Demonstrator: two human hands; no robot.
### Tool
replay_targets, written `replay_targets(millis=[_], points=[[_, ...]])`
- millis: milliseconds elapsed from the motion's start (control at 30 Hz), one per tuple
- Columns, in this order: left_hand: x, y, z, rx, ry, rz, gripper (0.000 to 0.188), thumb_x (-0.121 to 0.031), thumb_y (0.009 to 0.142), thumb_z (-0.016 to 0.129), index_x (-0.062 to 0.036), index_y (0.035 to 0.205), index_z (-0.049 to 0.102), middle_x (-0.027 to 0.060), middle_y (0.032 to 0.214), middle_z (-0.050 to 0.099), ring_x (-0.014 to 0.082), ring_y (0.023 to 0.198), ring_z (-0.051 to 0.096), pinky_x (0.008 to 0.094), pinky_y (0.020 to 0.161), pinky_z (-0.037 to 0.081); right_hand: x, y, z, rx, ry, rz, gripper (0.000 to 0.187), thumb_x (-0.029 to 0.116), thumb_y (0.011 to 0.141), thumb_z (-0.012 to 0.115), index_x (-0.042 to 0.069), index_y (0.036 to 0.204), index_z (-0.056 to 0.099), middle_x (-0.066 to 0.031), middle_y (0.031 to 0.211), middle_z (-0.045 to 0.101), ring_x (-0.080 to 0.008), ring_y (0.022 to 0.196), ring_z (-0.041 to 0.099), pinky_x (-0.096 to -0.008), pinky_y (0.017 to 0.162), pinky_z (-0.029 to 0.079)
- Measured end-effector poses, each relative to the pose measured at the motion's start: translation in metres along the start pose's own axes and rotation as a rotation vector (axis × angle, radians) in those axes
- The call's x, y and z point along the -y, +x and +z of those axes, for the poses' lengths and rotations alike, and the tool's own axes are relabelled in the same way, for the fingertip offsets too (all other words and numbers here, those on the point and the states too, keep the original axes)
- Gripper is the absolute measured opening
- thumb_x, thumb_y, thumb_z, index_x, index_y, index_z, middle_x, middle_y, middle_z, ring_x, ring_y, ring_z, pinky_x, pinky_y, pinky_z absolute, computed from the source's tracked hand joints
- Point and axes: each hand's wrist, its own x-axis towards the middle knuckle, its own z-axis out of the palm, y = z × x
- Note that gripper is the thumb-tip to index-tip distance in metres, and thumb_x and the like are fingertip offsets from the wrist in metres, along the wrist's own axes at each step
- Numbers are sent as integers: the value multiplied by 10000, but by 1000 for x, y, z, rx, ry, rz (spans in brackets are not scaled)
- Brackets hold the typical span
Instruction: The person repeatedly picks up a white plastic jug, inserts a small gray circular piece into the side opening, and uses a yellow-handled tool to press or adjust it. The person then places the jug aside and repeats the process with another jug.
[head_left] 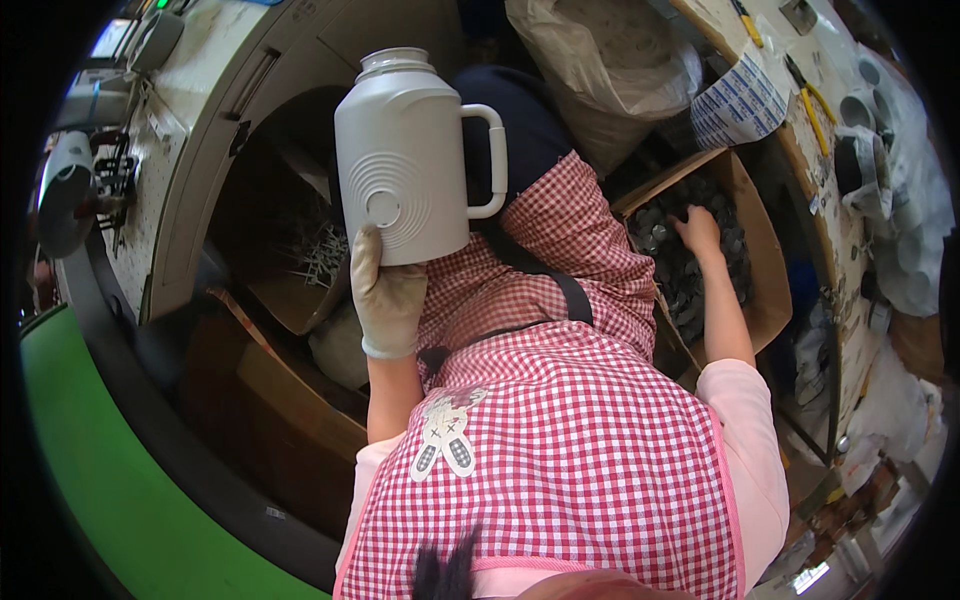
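Note:
A light grey insulated jug (392, 165) with a side handle and an uncapped neck stands upright in front of me. My left hand (388, 300), in a pale work glove, holds it from underneath, the thumb pressed near the round badge low on its ringed wall. The fingers behind the base are hidden. To my right, my bare right hand (702, 232) reaches into a cardboard box (765, 250) of small grey discs (685, 300). Its fingers are bent down among the discs, and what they grip is too small to make out.
A large pale sack (610, 70) stands beyond the box. Along the right bench (800, 150) lie yellow-handled pliers (815, 110) and plastic-wrapped grey parts (900, 190). On the left are a cabinet (240, 90), a container of thin pale pieces (320, 250) and a green surface (120, 480).

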Motion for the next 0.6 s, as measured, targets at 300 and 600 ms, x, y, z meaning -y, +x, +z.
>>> replay_targets(millis=[300, 600], points=[[2, 2, -7, 71, 64, 40, 355, -265, 1100, 517, -86, 1405, 547, 49, 1378, 625, 186, 1269, 599, 376, 1063, 501, 13, -10, -60, 79, 248, 184, 311, 303, 995, 613, 25, 1054, 739, -201, 927, 732, -391, 893, 711, -482, 780, 554], [-2, -8, 25, 6, 575, 252, 294, -81, 1086, 532, 50, 1345, 581, 104, 1294, 651, 186, 1128, 666, 340, 939, 571, 320, -53, -208, -575, 455, -1117, 528, -29, 839, 667, 90, 1353, 683, -89, 982, 673, -230, 849, 690, -345, 730, 572]])
